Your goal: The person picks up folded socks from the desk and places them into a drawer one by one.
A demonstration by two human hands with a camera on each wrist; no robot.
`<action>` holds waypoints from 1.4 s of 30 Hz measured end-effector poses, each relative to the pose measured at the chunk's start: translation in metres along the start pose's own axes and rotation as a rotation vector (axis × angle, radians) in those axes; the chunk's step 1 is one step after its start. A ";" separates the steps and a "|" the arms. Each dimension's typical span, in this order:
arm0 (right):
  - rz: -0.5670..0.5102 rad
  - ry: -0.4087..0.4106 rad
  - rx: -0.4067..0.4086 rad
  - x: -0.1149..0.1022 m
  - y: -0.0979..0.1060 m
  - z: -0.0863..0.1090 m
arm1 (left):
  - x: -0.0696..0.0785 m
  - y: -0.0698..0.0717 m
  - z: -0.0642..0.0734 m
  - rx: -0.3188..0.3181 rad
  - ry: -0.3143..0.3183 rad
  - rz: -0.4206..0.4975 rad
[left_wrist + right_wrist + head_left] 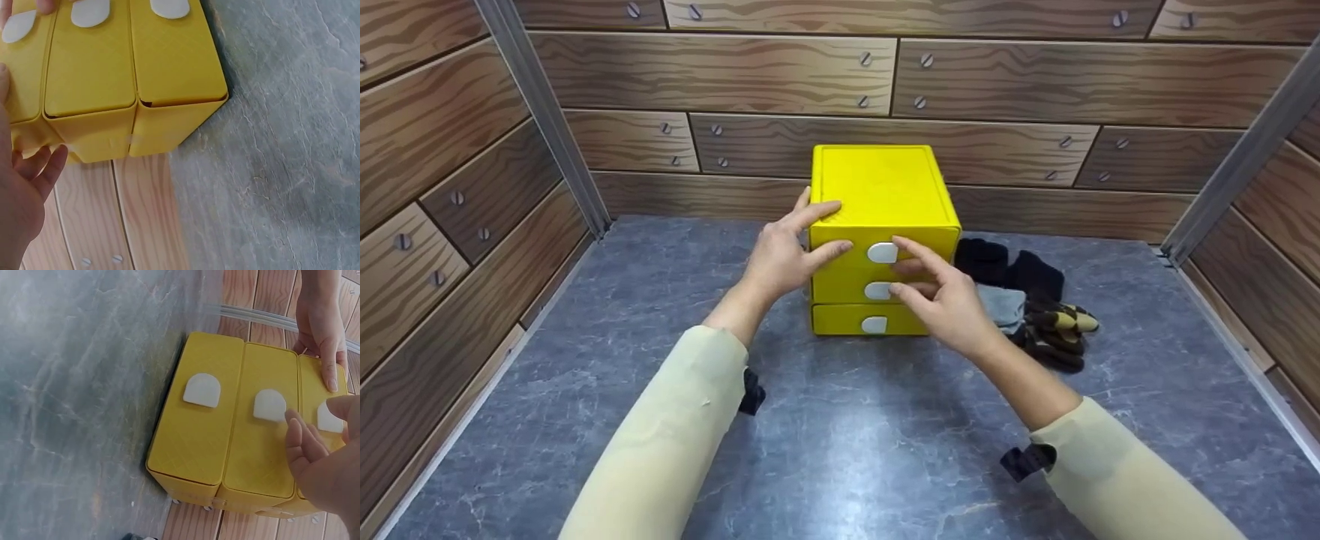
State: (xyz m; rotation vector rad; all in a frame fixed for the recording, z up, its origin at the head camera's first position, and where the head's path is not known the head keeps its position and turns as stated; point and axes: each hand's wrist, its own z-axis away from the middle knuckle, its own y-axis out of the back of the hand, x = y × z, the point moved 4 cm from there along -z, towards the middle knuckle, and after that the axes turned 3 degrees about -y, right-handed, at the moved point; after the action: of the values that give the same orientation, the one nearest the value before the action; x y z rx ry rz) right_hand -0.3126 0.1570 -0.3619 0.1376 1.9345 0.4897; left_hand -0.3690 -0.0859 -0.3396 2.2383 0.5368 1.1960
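A yellow three-drawer box stands upright on the grey marbled surface, its front towards me. White rounded tabs mark the top drawer, the middle drawer and the bottom drawer. At the upper left corner my left hand rests with spread fingers on the top and side, its thumb against the front. My right hand is at the front right, index fingertip at the edge of the top tab and thumb by the middle tab. All three drawers appear closed in the right wrist view.
Right of the box lie a brown and yellow glove, black fabric pieces and a light grey-blue cloth. Wood-patterned walls enclose the surface at the back and both sides, with metal posts at the corners.
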 end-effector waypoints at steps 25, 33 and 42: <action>-0.015 -0.132 -0.101 0.044 -0.015 0.006 | -0.001 -0.004 0.001 0.017 -0.013 -0.043; -0.076 -0.155 -0.116 0.046 -0.021 0.000 | -0.003 -0.003 0.000 0.025 -0.018 -0.059; -0.097 -0.187 -0.109 0.048 -0.021 0.003 | -0.002 -0.004 0.000 0.020 0.010 -0.043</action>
State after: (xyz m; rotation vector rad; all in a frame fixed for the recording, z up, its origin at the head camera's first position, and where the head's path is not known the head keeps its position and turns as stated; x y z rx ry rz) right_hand -0.3270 0.1539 -0.4117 0.0182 1.7194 0.4981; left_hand -0.3705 -0.0841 -0.3439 2.2268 0.6005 1.1859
